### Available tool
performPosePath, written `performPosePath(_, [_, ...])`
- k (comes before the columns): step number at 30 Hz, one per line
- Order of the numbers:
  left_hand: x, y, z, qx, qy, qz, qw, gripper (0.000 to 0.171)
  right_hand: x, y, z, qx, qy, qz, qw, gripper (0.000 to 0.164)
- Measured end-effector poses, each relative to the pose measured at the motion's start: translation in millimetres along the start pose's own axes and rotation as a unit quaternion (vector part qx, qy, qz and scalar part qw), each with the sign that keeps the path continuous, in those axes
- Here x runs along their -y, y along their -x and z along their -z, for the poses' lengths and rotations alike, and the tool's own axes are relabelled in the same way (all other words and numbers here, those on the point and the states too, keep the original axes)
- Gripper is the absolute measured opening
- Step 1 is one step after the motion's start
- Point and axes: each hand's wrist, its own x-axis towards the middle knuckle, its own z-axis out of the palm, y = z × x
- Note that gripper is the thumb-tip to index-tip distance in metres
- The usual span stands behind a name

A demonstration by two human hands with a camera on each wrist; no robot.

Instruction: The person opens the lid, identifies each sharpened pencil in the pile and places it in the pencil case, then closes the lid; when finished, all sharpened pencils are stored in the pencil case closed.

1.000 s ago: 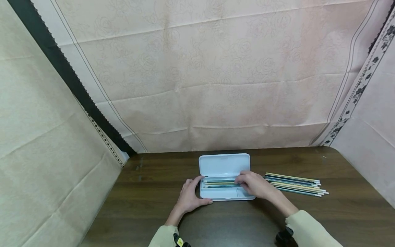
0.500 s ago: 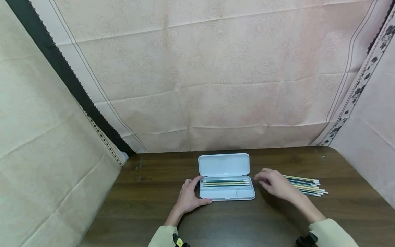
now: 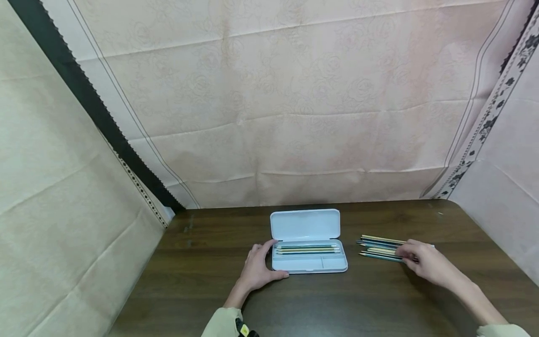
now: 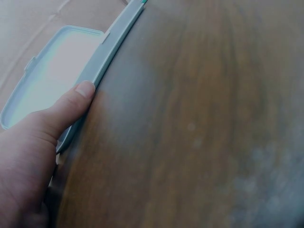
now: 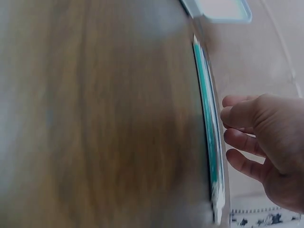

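Green-and-yellow pencils [image 3: 381, 257], right of the case [image 3: 299, 265], looked light, stiff, best pinched mid-shaft. Left hand [image 3: 258, 269] gripped the case; right hand [image 3: 427, 263] hung over them, loose-fingered.

On the bench [image 3: 320, 309], near its far edge, the case [image 3: 296, 266] lies with its lid [image 3: 305, 224] folded back behind it and several pencils [image 3: 307, 251] lengthwise in the rear part of its tray. The left hand [image 3: 258, 267] is at the case's left end, thumb at the front edge and index finger by the rear left corner. To the right, apart from the case, a pile of pencils [image 3: 375, 249] lies with tips leftward, the right hand [image 3: 429, 263] over its right part; a cloth [image 3: 294, 117] hangs behind the bench.
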Motion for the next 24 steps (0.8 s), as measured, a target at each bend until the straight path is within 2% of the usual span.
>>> performPosePath(9, [0.5,-0.8,0.7,-0.003,0.001,-0.005,1.0,0.098,-13,26,9,-0.025,0.037,0.0,0.999,0.043])
performPosePath(19, [1.3,-0.3,0.2,0.0,0.0,-0.003,1.0,0.098,-16,29,11,-0.006,0.044,-0.023,0.999,0.044])
performPosePath(24, [1.0,-0.3,-0.4,0.0,0.002,-0.004,1.0,0.097,-17,30,10,-0.006,0.051,-0.021,0.998,0.044])
